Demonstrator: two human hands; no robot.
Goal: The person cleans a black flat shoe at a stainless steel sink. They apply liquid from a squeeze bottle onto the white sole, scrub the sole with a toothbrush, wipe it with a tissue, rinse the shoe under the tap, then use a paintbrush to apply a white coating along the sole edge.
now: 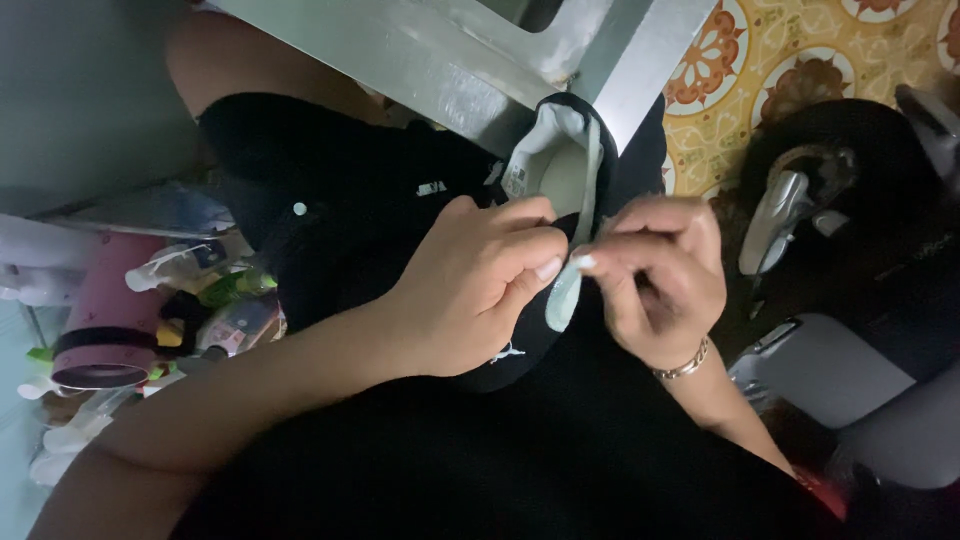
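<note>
Pinching a pale strap (565, 290) between both hands' fingers, left hand (480, 285), right hand (660, 275), black shoe (560, 170) beneath

Black low-cut fabric shoe (560, 200): outer black, lining pale grey-white, small white emblem low on the side. Pale mint-green flat insole strip (563, 295): uniform, unpatterned. Thin metal wrist bracelet (686, 364): silvery gold. Black cloth garment across the lap (560, 460): plain, one small white mark. Patterned floor tile (800, 50): yellow ground, orange and white floral medallions. Pink cylindrical container with black band (105, 320). Grey-silver metal table edge (420, 60).
</note>
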